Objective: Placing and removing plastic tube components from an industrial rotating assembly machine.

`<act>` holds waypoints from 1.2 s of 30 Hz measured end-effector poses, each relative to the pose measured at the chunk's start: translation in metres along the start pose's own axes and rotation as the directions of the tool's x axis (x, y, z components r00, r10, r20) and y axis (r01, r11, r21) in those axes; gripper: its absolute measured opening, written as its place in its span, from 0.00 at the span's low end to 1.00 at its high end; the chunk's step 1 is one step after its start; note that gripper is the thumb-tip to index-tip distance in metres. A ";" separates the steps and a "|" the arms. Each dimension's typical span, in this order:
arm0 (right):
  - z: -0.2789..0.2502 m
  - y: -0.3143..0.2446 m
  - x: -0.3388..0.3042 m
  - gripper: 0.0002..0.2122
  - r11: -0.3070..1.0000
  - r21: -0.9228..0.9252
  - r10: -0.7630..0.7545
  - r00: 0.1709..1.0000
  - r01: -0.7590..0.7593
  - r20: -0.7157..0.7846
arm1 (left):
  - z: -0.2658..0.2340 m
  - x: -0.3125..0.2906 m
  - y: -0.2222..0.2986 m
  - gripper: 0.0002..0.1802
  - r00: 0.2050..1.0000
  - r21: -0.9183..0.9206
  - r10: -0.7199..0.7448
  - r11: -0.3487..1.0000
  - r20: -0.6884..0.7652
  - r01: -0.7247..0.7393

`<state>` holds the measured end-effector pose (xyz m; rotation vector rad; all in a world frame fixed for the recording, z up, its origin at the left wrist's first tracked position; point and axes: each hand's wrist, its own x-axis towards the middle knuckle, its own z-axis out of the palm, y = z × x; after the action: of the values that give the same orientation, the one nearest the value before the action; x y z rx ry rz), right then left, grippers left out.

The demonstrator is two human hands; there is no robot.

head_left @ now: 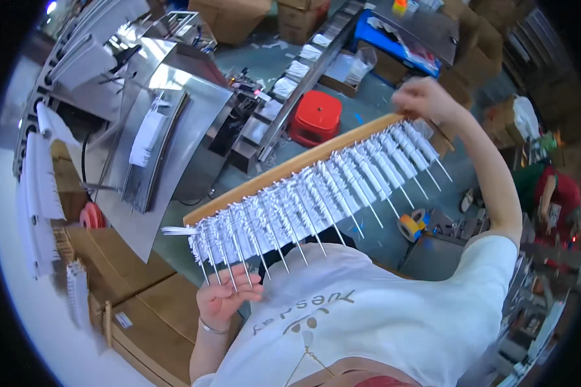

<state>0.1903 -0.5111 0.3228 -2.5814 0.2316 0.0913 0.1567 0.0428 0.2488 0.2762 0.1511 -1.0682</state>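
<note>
A long wooden bar rack (290, 169) slants across in front of my chest. Its row of thin metal rods points toward me, threaded with many white folded pieces (303, 200) with loose, string-like ends. My right hand (427, 102) is at the raised far-right end of the bar, fingers curled closed round it. Palm up at the lower left end, my left hand (229, 295) has its fingers bent around the rod tips; the rods partly cover them. At the rack's left tip a bunch of white ends sticks out.
Left of me a steel machine tray (193, 97) holds a stack of white pieces (148, 138). Beyond the rack are a red stool (316, 116) and a conveyor (290, 80) carrying white stacks. Cardboard boxes (129, 258) lie lower left. Another person (552, 193) works at far right.
</note>
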 end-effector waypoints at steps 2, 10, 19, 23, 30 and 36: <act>-0.012 0.001 0.006 0.14 0.981 0.129 -0.068 0.883 0.144 -0.465 | 0.008 0.005 0.003 0.31 0.997 0.055 0.074 0.996 0.022 -0.075; 0.032 -0.067 -0.044 0.29 0.791 0.550 0.407 0.902 -0.268 -0.145 | 0.001 -0.015 0.014 0.33 0.941 0.126 0.313 0.936 0.130 -0.329; 0.058 -0.139 -0.002 0.23 0.393 0.864 0.396 0.906 -0.313 0.148 | 0.033 -0.060 0.010 0.29 0.892 0.292 0.452 0.854 -0.009 -0.430; 0.059 -0.187 0.008 0.24 0.439 0.867 0.355 0.932 -0.236 0.074 | 0.037 -0.079 0.021 0.28 0.855 0.391 0.508 0.811 -0.103 -0.435; 0.078 -0.208 0.062 0.24 0.406 0.876 0.134 0.965 -0.260 0.224 | 0.046 -0.098 0.029 0.28 0.760 0.291 0.602 0.793 -0.244 -0.535; 0.091 -0.225 0.078 0.24 0.360 0.905 0.023 0.972 -0.228 0.236 | 0.062 -0.098 0.025 0.28 0.630 0.393 0.744 0.660 -0.223 -0.640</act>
<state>0.3062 -0.2857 0.3519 -1.3561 0.3003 0.1912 0.1311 0.1182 0.3362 0.7339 0.2050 -0.2230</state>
